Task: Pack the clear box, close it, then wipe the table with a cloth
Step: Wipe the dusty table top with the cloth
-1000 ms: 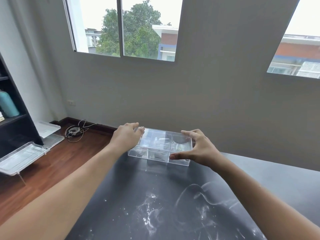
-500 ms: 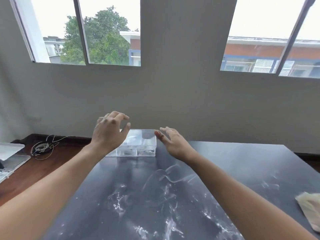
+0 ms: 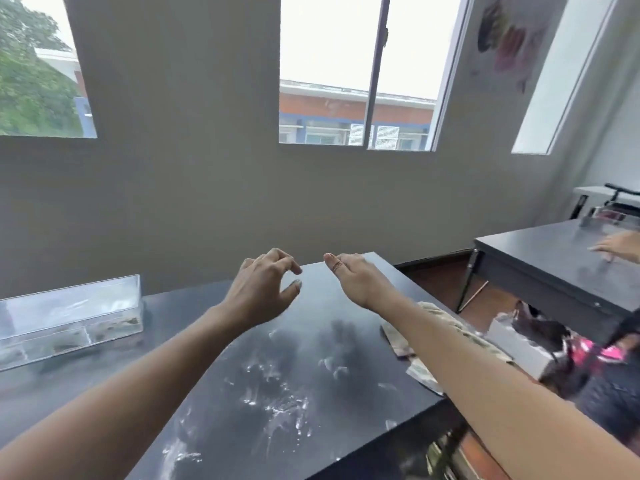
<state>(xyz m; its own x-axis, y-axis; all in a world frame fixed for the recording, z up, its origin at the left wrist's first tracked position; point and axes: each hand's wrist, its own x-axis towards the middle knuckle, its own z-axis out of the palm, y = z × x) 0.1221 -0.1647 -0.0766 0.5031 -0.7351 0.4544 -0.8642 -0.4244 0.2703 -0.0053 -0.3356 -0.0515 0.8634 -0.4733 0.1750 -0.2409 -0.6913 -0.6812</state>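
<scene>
The clear box [image 3: 69, 320] sits closed on the far left of the black table [image 3: 214, 393], with small items dimly visible inside. My left hand [image 3: 263, 289] hovers above the table's middle, fingers apart and curled, holding nothing. My right hand [image 3: 356, 277] hangs beside it near the table's far edge, fingers loose and empty. A beige cloth [image 3: 412, 348] lies at the table's right edge, mostly hidden under my right forearm. White streaks and smears [image 3: 277, 400] cover the tabletop in front of me.
A second black table [image 3: 554, 268] stands to the right, with another person's hand [image 3: 620, 245] on it. Between the tables lie a white box [image 3: 519, 348] and pink and dark items on the floor. A grey wall with windows runs behind.
My view has swung right, so the clear box is now at the far left. Both hands have left the box and moved right over the table. The cloth has come closer.
</scene>
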